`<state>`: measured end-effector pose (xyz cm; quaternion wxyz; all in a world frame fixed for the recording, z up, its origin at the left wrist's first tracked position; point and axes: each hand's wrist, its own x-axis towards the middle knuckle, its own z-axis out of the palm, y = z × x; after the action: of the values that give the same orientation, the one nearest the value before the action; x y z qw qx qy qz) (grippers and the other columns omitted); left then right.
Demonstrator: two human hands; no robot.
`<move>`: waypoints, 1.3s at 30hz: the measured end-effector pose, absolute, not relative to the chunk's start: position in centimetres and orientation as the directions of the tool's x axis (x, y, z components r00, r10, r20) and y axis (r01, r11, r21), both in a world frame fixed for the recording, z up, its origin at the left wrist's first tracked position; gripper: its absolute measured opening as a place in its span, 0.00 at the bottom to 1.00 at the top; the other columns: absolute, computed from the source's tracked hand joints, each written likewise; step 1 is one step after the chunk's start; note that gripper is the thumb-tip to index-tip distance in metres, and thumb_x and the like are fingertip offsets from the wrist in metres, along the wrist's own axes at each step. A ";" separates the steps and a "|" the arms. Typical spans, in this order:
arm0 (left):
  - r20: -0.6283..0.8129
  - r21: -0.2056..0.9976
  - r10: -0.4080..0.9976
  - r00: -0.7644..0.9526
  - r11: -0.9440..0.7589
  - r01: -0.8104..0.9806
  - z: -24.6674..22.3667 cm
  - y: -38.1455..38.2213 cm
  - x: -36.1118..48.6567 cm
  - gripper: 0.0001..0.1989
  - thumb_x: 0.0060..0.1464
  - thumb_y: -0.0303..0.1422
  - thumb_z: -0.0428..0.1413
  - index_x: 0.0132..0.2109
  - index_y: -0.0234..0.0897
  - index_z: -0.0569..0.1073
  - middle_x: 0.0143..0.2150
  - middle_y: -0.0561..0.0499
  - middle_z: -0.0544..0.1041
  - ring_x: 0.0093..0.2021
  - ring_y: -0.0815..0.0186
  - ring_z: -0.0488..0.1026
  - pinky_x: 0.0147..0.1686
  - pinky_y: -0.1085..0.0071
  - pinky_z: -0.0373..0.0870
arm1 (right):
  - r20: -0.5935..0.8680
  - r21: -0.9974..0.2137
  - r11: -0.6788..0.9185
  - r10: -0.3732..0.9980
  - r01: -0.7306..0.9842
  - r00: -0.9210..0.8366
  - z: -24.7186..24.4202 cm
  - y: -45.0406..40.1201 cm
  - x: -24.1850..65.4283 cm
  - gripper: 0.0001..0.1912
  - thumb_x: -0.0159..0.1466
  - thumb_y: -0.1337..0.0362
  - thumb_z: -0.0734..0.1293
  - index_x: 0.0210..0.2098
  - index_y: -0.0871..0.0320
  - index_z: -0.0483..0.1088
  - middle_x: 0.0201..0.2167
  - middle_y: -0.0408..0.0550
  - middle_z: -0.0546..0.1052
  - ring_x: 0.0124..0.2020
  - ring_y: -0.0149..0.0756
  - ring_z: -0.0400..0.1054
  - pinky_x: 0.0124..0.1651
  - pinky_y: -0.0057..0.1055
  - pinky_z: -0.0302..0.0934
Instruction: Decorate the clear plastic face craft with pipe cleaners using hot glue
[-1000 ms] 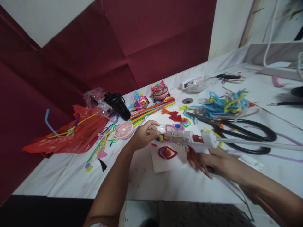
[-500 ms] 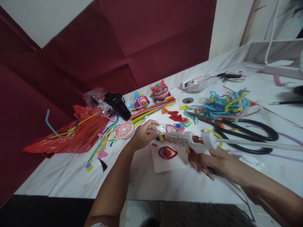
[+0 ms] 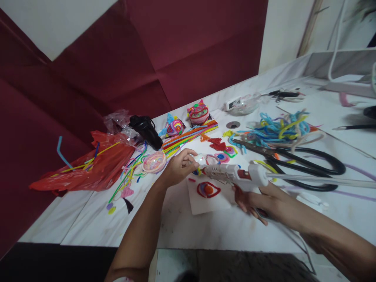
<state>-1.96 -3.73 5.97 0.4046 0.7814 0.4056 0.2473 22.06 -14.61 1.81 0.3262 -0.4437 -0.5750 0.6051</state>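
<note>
My left hand (image 3: 180,168) pinches a small clear, colour-edged piece (image 3: 200,159) over a white sheet (image 3: 195,203). In my right hand (image 3: 254,201) is a white glue gun (image 3: 235,172), its nozzle pointing left at that piece, close to my left fingertips. A long glue stick (image 3: 308,178) sticks out of the gun's back. Below the nozzle, an eye shape with a red outline and orange centre (image 3: 208,190) lies on the sheet. Pink-blue (image 3: 222,157) and green-edged (image 3: 230,151) shapes lie behind the gun.
Large black-handled scissors (image 3: 311,156) lie at the right, near tangled blue and yellow pipe cleaners (image 3: 282,127). Straight pipe cleaners (image 3: 190,137), two decorated balls (image 3: 199,113) and a black object (image 3: 147,131) stand behind. A red plastic bag (image 3: 96,168) and pink-rimmed bowl (image 3: 154,161) are left.
The glue gun and my right hand have shifted very slightly. My left hand keeps nearly the same place and grip.
</note>
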 end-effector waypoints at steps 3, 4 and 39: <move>0.062 0.833 0.835 0.546 -0.345 0.433 5.9 -3.7 -2.0 0.18 0.54 0.41 0.57 0.47 0.37 0.66 0.32 0.54 0.69 0.26 0.74 0.63 0.26 0.77 0.57 | -0.147 -0.989 -0.124 0.914 0.085 -0.378 2.3 -14.8 22.0 0.10 0.52 0.57 0.60 0.25 0.56 0.68 0.24 0.44 0.70 0.22 0.34 0.62 0.20 0.29 0.58; 0.060 0.832 0.836 0.545 -0.344 0.435 5.9 -3.7 -2.0 0.18 0.54 0.41 0.58 0.47 0.37 0.66 0.32 0.54 0.69 0.26 0.74 0.63 0.26 0.77 0.57 | -0.145 -0.989 -0.126 0.916 0.074 -0.374 2.4 -14.8 22.0 0.10 0.51 0.58 0.60 0.26 0.56 0.68 0.24 0.44 0.70 0.22 0.34 0.62 0.20 0.29 0.58; 0.037 0.835 0.836 0.548 -0.327 0.442 6.4 -4.0 -1.7 0.14 0.54 0.36 0.55 0.46 0.36 0.67 0.32 0.54 0.70 0.25 0.74 0.63 0.25 0.76 0.58 | -0.133 -0.991 -0.117 0.919 0.066 -0.371 1.8 -14.4 21.7 0.11 0.54 0.56 0.60 0.28 0.55 0.69 0.25 0.45 0.71 0.24 0.35 0.64 0.23 0.31 0.58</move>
<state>-1.72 -4.05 6.36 0.4100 0.7785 0.4102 0.2400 21.74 -14.39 1.80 0.3516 -0.4370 -0.5638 0.6063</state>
